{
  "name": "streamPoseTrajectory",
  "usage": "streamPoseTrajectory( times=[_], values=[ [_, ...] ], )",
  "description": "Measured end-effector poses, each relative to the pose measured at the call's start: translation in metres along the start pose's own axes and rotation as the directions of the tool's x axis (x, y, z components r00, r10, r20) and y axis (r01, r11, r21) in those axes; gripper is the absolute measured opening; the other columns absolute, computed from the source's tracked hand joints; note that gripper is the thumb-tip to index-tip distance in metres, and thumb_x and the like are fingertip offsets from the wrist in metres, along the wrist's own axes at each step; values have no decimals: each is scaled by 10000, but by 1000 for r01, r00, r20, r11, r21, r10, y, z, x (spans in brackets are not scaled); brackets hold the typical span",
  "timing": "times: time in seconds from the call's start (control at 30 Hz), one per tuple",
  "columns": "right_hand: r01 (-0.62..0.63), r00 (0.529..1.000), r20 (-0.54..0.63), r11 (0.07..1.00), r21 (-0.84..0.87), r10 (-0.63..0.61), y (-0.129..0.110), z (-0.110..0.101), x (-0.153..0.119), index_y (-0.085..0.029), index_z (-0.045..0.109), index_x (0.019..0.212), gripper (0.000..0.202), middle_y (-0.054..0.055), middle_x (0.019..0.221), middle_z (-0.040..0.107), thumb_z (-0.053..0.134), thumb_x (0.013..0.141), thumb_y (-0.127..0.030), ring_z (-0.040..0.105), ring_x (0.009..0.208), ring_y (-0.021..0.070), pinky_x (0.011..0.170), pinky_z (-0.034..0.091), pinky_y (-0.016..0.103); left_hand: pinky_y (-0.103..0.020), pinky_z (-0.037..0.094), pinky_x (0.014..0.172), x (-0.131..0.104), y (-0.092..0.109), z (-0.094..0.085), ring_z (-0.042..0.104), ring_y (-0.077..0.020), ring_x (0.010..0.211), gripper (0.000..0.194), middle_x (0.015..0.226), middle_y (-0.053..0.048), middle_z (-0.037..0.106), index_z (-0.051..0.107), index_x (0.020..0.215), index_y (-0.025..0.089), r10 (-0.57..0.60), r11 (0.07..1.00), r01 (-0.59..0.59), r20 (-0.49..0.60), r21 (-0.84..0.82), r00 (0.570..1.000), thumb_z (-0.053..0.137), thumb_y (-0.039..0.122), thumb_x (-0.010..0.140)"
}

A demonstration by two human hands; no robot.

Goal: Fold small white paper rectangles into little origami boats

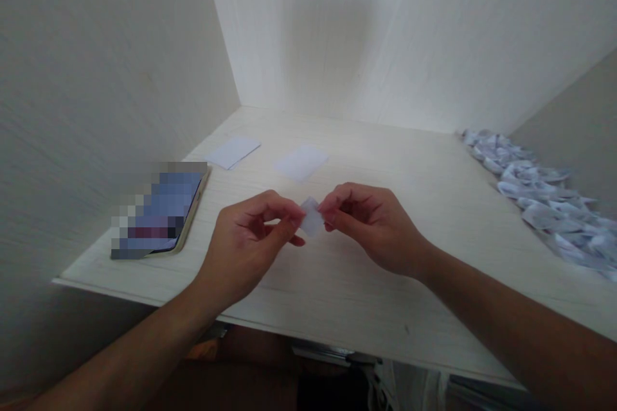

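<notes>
A small folded piece of white paper (pixel 312 217) is stretched between my two hands above the middle of the desk. My left hand (pixel 258 231) pinches its left corner between thumb and fingers. On the other side, my right hand (pixel 369 218) pinches the right corner the same way. Just beyond them a flat white paper sheet (pixel 302 162) lies on the desk. Farther back to the left rests a small stack of white paper (pixel 234 151).
A phone (pixel 166 212) in a pale case leans at the left, its screen blurred out. Many folded white paper pieces (pixel 535 192) lie in a long heap along the right side. Pale walls enclose the desk (pixel 308 295) at the left, back and right.
</notes>
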State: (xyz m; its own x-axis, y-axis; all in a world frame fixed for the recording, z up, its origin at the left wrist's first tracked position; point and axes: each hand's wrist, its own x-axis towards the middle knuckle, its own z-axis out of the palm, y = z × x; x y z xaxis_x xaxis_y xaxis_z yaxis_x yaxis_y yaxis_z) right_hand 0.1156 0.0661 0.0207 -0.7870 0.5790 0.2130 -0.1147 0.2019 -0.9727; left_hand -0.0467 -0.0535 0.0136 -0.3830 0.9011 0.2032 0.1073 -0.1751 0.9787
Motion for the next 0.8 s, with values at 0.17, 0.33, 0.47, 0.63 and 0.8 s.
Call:
streamPoseTrajectory(
  times=[0.17,0.33,0.47,0.63,0.8],
  values=[
    [-7,1000,12,1000,4,7,0,3,-2,-189,718,890,80,1,802,699,732,866,-264,627,728,121,702,523,280,-249,604,600,-2,-7,-2,742,-162,691,271,915,-29,785,760,1058,225,-57,998,56,108,8,992,828,266,799],
    [101,995,-1,983,-155,-102,0,4,-5,-185,738,956,119,48,885,739,762,854,-242,671,797,167,748,548,334,-255,599,616,-2,-8,-3,741,-169,689,241,871,-39,803,789,968,214,-45,998,45,13,35,999,870,285,752],
    [232,970,12,905,-356,-243,0,2,-6,-201,755,997,108,35,885,735,739,890,-212,672,788,154,755,556,318,-219,544,549,-2,-6,-2,685,-139,612,226,719,-3,763,808,945,230,6,992,0,-43,125,999,877,269,734],
    [390,907,100,726,-566,-409,-1,0,-7,-233,763,1060,149,28,906,743,720,921,-200,684,796,143,732,552,281,-216,529,562,-1,-5,-3,651,-124,596,201,704,1,756,821,919,236,30,987,-24,-38,161,999,880,290,734],
    [395,900,102,693,-603,-424,-1,1,-7,-210,759,1051,128,49,932,736,695,940,-193,689,821,150,736,554,279,-218,527,577,-2,-3,0,644,-123,607,190,721,9,758,824,926,253,50,987,-43,-39,152,998,872,263,743]
  ],
)
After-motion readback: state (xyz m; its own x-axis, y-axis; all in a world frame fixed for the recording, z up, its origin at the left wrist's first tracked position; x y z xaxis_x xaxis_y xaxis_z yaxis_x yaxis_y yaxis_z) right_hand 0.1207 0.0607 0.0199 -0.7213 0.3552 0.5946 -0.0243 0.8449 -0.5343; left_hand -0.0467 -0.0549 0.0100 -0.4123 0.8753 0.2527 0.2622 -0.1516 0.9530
